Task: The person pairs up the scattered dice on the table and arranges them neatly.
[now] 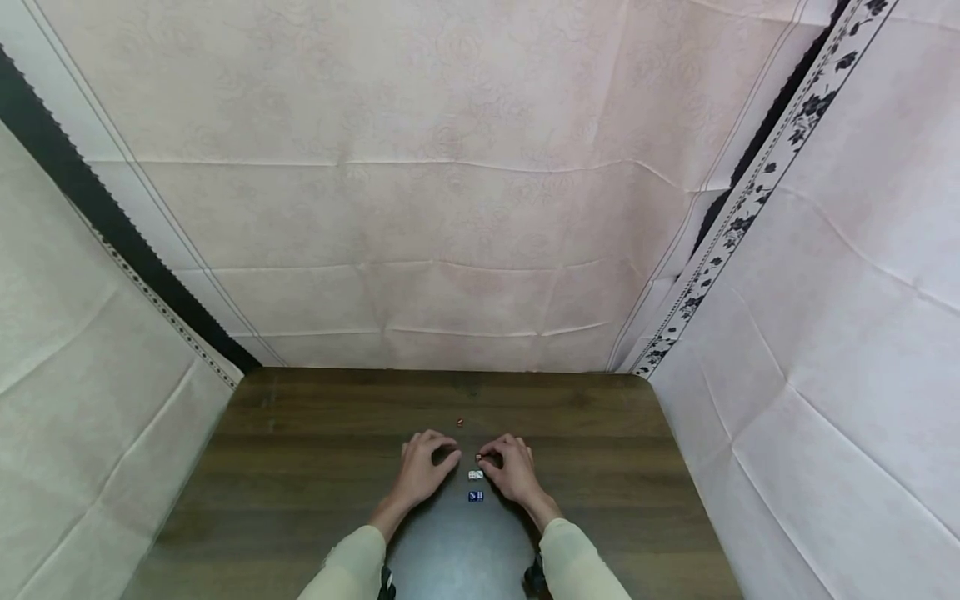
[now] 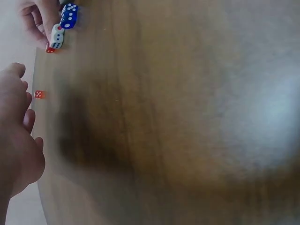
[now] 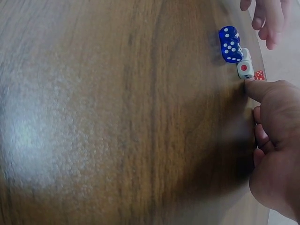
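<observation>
My right hand (image 1: 513, 471) pinches a small red die (image 1: 478, 457) between thumb and index fingertip, right behind a pair of white dice (image 1: 476, 475). In the left wrist view that red die (image 2: 50, 49) sits at the fingertip, beside a white die (image 2: 57, 36). Two blue dice (image 1: 476, 497) stand side by side nearer the body; their white pips show in the right wrist view. To the left, my left hand (image 1: 426, 467) hovers with loosely curved fingers and holds nothing. Another red die (image 1: 460, 422) lies alone farther back, beyond both hands.
The brown wood-grain table (image 1: 300, 483) carries all the dice. Its far edge meets a pale hanging cloth (image 1: 465, 250), with more cloth at the left and right sides. Glare brightens the table's near middle between the forearms.
</observation>
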Tool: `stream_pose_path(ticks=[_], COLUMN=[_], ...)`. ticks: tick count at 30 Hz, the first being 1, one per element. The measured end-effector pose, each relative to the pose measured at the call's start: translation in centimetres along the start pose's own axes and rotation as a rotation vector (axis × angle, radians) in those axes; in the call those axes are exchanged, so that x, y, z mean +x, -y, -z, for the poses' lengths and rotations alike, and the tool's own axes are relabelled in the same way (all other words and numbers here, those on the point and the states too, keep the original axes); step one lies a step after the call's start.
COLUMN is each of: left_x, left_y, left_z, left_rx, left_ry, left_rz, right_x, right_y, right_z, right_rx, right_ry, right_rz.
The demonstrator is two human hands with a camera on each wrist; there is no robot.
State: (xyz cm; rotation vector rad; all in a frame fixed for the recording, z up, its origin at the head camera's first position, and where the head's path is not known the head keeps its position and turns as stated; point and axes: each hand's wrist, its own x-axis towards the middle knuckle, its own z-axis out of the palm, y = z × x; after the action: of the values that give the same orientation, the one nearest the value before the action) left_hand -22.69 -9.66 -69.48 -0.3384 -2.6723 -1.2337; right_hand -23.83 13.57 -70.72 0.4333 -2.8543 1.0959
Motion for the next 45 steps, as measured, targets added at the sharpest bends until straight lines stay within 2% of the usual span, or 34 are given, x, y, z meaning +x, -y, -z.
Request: stream_pose_path(ticks=[14, 22, 39, 45], left_x=[2.4, 3.6, 5.4, 5.9], left_y=[-0.3, -0.2, 0.9, 1.1], left_z=[0.2, -0.1, -1.7, -1.9], left_rx=[0.054, 0.065, 0.145, 0.162], left_ry=[-0.035, 0.005, -0.025, -0.002], left_rz=[0.034, 0.110, 0.116, 0.127], right_x=[0.0, -0.1, 0.1, 0.0], right_y=[0.2, 0.0, 0.2, 0.3], right_z=[0.1, 0.1, 0.2, 0.2], right_rx=[0.008, 0.003, -0.002, -0.003], right_ry=[-0.004, -0.009, -0.008, -0.008], right_rz=[-0.002, 0.005, -0.010, -0.006])
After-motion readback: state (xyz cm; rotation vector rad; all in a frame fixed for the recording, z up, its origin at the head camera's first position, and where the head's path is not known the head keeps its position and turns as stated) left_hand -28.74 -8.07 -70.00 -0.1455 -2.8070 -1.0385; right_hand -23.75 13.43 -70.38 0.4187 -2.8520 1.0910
